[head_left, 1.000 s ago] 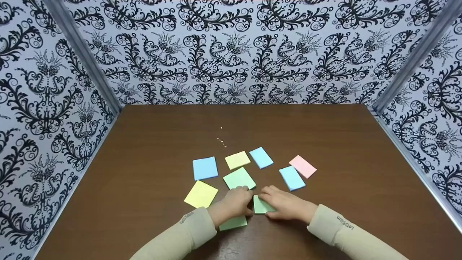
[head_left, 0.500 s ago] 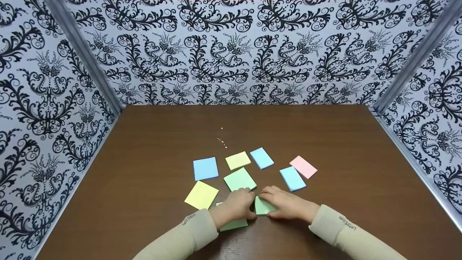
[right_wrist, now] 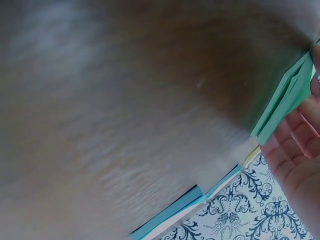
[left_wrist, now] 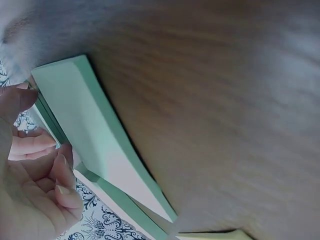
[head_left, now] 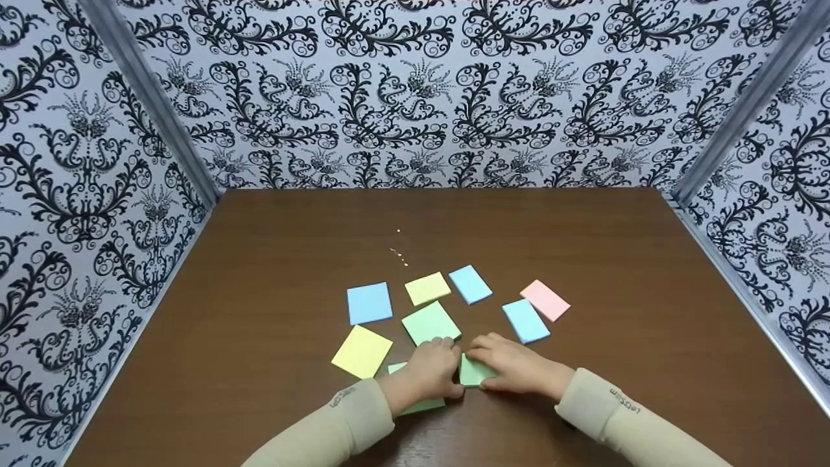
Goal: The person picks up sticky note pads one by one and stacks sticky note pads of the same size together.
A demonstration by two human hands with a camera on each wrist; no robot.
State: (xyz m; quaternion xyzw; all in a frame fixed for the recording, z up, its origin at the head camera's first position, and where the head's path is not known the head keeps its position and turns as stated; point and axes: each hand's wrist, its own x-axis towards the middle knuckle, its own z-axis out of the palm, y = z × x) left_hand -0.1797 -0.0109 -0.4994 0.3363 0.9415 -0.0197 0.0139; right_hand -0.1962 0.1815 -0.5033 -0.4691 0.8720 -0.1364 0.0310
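Observation:
In the head view, my right hand [head_left: 512, 366] grips a small green sticky note pad [head_left: 475, 371] at its right side, thumb and fingers on opposite edges. My left hand [head_left: 428, 370] closes in from the left, its thumb and curled fingers at the same pad's left edge. In the right wrist view, the held green pad [right_wrist: 287, 97] shows a gap between layers at its side. Beneath my left hand lies another green pad [head_left: 425, 406], partly hidden by it; the left wrist view shows this green pad [left_wrist: 80, 110] up close. A larger green pad [head_left: 431, 323] lies just beyond my left fingers.
Left of the hands lie a yellow pad [head_left: 362, 351] and a blue pad [head_left: 369, 303]. Farther back are a smaller yellow pad [head_left: 428, 288] and a light blue pad [head_left: 470, 284]. To the right, another light blue pad [head_left: 526, 320] meets a pink pad [head_left: 545, 300]. Patterned walls enclose the brown table [head_left: 292, 246].
My left hand has shifted slightly right toward the held green pad, uncovering a corner of the green pad beneath it. The right hand and its pad have moved only slightly right.

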